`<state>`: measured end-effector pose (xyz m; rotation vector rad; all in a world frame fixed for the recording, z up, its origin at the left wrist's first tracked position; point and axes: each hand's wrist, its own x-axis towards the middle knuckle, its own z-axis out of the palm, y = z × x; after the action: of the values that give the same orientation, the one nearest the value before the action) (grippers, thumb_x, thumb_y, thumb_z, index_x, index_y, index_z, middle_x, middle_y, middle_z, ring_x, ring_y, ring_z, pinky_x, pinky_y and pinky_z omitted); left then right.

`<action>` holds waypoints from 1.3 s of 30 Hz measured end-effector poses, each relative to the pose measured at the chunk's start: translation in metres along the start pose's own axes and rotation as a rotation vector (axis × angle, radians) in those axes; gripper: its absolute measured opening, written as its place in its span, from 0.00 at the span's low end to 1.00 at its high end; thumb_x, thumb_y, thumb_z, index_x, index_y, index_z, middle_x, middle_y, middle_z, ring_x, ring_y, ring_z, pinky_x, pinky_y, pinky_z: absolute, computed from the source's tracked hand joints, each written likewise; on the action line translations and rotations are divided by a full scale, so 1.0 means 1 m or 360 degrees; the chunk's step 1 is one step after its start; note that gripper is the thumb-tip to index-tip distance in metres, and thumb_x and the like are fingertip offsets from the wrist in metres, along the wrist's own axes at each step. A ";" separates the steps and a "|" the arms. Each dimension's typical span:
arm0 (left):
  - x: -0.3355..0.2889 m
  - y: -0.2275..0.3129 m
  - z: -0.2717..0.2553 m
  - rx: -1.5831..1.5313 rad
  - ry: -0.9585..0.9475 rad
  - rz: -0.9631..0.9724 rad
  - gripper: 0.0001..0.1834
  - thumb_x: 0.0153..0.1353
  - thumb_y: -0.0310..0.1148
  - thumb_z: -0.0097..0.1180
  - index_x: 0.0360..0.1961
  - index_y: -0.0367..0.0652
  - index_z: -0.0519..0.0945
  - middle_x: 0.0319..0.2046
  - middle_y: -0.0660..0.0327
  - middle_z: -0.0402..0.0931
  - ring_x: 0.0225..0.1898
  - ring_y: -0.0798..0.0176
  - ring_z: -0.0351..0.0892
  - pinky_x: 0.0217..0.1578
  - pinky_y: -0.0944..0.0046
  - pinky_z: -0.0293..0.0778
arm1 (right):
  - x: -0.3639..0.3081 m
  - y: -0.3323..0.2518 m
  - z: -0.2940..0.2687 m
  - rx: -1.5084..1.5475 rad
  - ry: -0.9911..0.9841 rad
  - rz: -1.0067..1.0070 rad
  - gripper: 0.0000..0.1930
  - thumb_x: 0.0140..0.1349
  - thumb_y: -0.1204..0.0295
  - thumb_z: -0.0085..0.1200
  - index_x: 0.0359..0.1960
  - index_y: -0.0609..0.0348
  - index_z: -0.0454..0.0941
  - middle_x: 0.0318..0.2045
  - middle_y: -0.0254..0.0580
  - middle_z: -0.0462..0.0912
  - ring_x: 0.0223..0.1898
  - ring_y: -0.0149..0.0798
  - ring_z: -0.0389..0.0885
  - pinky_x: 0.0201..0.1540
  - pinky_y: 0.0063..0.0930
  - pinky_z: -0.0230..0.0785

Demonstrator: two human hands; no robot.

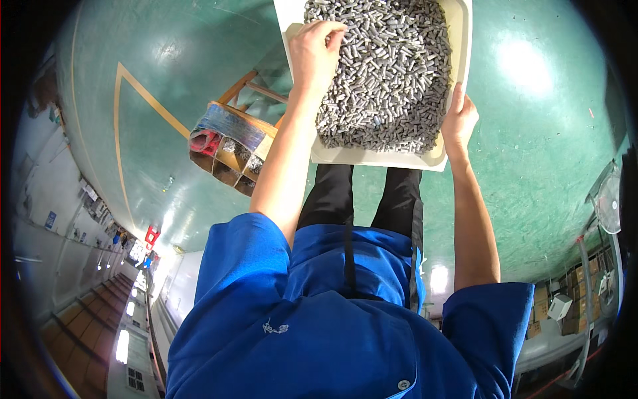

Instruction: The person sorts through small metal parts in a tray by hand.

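A cream-coloured plastic tray [372, 157] is in front of me, filled with many small grey metal cylinders [389, 83]. My right hand [460, 124] grips the tray's right rim, its thumb lying along the top of the edge. Over the tray's left side, my left hand [315, 54] is closed, with thumb and fingertips brought together above the metal pieces. Whatever is between those fingers, if anything, is too small to make out.
To the left stands a divided box [229, 149] with several compartments, next to a wooden stool [249, 86]. Yellow lines [149, 96] mark the green floor. A standing fan [608, 199] and stacked cardboard boxes [578, 299] are at the right.
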<state>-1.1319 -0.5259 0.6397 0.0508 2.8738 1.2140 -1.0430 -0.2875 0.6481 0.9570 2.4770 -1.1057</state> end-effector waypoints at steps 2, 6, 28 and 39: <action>0.011 0.004 0.003 0.0163 -0.0087 0.0146 0.06 0.46 0.25 0.59 0.28 0.44 0.80 0.28 0.62 0.78 0.30 0.64 0.76 0.33 0.68 0.71 | 0.006 -0.003 -0.004 -0.0031 0.0018 0.0017 0.26 0.62 0.51 0.36 0.26 0.65 0.74 0.16 0.54 0.70 0.20 0.48 0.68 0.27 0.37 0.61; 0.018 0.021 0.005 0.0450 -0.0280 0.0247 0.06 0.43 0.28 0.61 0.26 0.45 0.81 0.26 0.63 0.76 0.32 0.59 0.74 0.36 0.63 0.69 | 0.011 0.001 -0.016 -0.0165 -0.0018 0.0088 0.26 0.61 0.50 0.35 0.28 0.63 0.76 0.19 0.56 0.73 0.23 0.54 0.72 0.29 0.40 0.63; -0.045 0.070 0.060 0.0057 -0.0092 -0.0099 0.07 0.46 0.25 0.61 0.29 0.42 0.79 0.22 0.63 0.74 0.21 0.70 0.73 0.22 0.71 0.69 | 0.011 0.042 -0.037 -0.0165 -0.0044 0.0063 0.28 0.61 0.48 0.32 0.29 0.60 0.77 0.23 0.58 0.75 0.30 0.59 0.74 0.34 0.45 0.65; -0.093 0.091 0.064 0.0129 -0.0490 0.0103 0.06 0.47 0.27 0.59 0.29 0.43 0.79 0.24 0.61 0.72 0.22 0.65 0.72 0.25 0.66 0.69 | 0.008 0.055 -0.038 -0.0209 0.0000 0.0048 0.27 0.61 0.48 0.33 0.29 0.59 0.77 0.24 0.56 0.77 0.31 0.57 0.75 0.35 0.44 0.66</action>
<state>-1.0349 -0.4207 0.6611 0.3060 2.6669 0.9962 -1.0116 -0.2288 0.6391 0.9528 2.4912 -0.9208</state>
